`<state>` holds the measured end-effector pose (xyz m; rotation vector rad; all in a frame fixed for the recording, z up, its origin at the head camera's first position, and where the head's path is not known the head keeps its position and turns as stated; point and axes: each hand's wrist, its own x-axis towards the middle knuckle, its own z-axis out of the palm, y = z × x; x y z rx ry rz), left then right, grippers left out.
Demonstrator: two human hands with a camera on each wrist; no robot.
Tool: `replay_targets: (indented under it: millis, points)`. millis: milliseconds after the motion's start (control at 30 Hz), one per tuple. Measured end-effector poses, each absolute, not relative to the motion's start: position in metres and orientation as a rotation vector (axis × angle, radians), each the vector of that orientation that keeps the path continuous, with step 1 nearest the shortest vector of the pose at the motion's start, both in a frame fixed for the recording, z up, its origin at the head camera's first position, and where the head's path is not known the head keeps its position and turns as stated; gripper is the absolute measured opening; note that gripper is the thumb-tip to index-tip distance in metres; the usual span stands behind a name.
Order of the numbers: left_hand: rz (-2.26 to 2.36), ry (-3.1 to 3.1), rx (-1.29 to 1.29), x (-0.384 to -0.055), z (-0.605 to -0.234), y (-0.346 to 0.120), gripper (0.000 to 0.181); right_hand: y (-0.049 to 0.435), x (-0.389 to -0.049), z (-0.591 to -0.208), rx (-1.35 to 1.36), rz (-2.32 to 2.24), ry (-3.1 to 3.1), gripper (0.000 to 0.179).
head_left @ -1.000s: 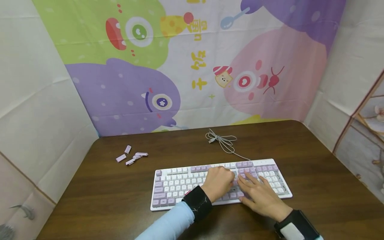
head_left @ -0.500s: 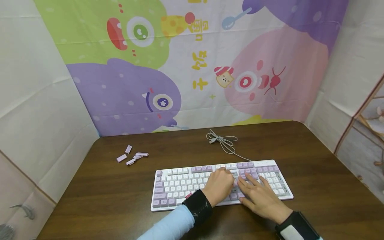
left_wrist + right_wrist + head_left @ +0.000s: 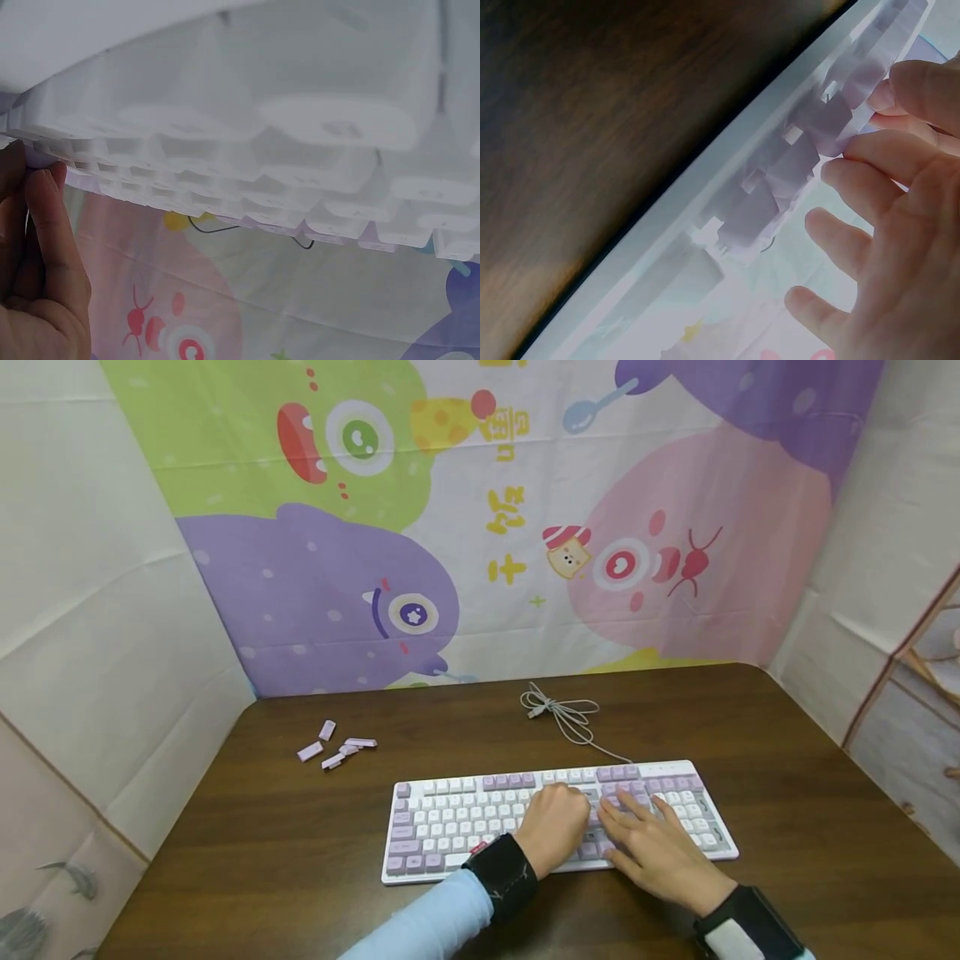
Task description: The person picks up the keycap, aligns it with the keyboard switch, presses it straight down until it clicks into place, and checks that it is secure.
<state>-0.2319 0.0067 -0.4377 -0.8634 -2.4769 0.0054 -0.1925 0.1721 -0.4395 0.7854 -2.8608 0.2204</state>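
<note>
A white and lilac keyboard (image 3: 450, 814) lies across the desk. My left hand (image 3: 555, 827) is over its middle right, fingers curled. In the left wrist view, the thumb and a finger of the left hand (image 3: 49, 255) pinch a lilac keycap (image 3: 39, 157) at the far end of the white key rows. My right hand (image 3: 663, 856) rests on the keys just to the right, its fingers spread and fairly straight. The right wrist view has the right hand (image 3: 900, 225) beside a row of lilac keys (image 3: 799, 169). The left fingertips are hidden in the head view.
Several loose lilac keycaps (image 3: 310, 752) lie on the desk (image 3: 285, 852) at the back left. Behind the keyboard sits its bundled grey cable (image 3: 573, 718). A printed cartoon cloth (image 3: 345, 585) hangs along the desk's back edge.
The head view has shifted slightly, so the whole scene sits a little further right. Both hands stay at almost the same place on the keyboard.
</note>
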Motion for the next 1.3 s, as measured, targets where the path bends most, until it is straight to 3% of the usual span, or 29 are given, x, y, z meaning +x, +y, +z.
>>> replay_targets:
  millis: [800,1000,1300]
  points:
    - [0.169,-2.453,-0.998,-0.238,-0.4318,0.0074,0.005,0.1732,-0.1983,-0.4408,0.83,0.226,-2.806,0.043]
    - [0.254,-2.397,-1.018,-0.2325,-0.4365,0.0118,0.013,0.1717,-0.198,-0.4425,0.81,0.203,-2.789,0.04]
    - [0.237,-2.421,-1.03,-0.2323,-0.4361,0.0126,0.01,0.1692,-0.1973,-0.4438,0.8,0.172,-2.802,0.04]
